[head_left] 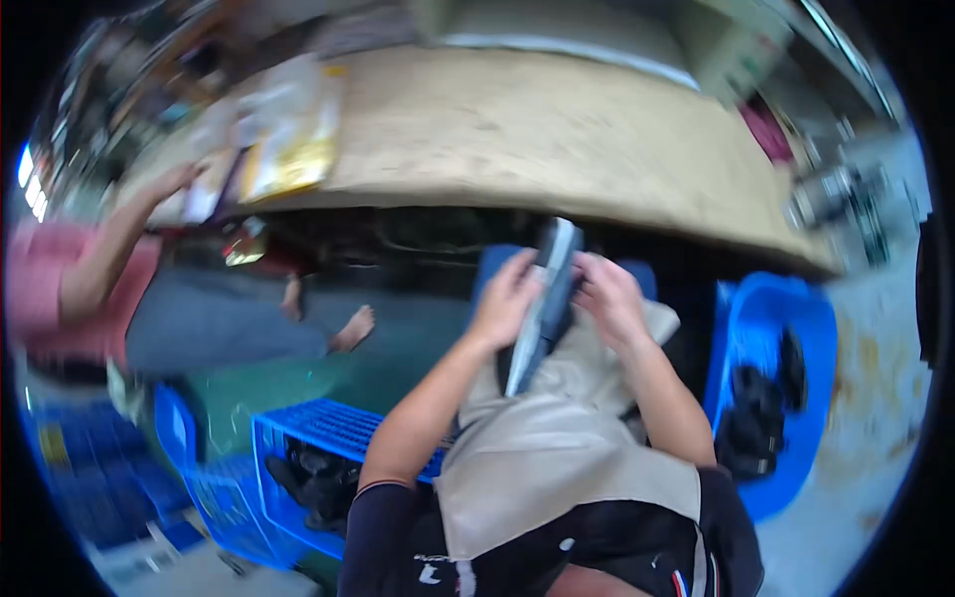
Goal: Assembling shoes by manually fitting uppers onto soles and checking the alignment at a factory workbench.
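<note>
Over my lap I hold a dark shoe (543, 316) with a pale sole edge, tilted up on its side and blurred by motion. My left hand (507, 297) is closed on its left side, by the pale edge. On the other side my right hand (611, 298) grips the shoe's dark upper part with bent fingers. Beneath it a beige apron (567, 488) covers my lap.
A long tan-topped table (517, 129) runs in front, with yellow packages (293, 149) at its left. To my right stands a blue tub (821, 388) with black shoes; a blue crate (338, 416) with black items is at left. A co-worker in pink (75, 269) sits far left, one arm at the table.
</note>
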`<state>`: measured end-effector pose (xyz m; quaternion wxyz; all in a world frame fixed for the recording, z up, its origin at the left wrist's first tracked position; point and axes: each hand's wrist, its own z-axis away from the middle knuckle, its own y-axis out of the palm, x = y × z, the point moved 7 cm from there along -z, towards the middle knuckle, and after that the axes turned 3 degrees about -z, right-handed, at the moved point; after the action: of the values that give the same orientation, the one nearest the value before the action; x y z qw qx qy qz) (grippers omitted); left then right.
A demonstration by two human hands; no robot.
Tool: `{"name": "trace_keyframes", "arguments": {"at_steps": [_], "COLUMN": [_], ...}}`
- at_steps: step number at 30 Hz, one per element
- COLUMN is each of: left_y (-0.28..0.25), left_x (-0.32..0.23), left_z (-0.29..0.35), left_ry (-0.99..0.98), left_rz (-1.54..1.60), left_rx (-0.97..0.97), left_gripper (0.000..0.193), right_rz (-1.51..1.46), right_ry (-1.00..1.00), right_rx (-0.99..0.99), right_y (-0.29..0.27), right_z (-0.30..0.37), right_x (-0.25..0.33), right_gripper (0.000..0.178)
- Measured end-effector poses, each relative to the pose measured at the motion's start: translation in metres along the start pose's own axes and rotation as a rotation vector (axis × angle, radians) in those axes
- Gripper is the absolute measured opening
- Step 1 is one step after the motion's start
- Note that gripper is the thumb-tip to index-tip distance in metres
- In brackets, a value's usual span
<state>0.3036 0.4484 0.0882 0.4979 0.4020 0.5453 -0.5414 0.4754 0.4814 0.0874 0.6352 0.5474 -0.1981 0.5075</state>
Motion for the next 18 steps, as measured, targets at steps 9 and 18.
{"name": "trace_keyframes", "arguments": {"at_steps": [9,18], "left_y": [0.141,0.161], "left_x": [0.057,0.079], "left_z": [-0.046,-0.059], "left_ry": [-0.237,-0.220], "left_rz": [0.144,0.130], "left_rx": [0.422,0.442], "left_gripper": [0.047,0.050], "right_rz": [-0.363,-0.506], "right_ry": [0.085,0.054], "right_rx": [-0.030,-0.004], "right_y": [-0.140,-0.157], "right_z": [-0.020,-0.041], "right_x": [-0.026,-0.032], "right_gripper": [0.013,0.014]}}
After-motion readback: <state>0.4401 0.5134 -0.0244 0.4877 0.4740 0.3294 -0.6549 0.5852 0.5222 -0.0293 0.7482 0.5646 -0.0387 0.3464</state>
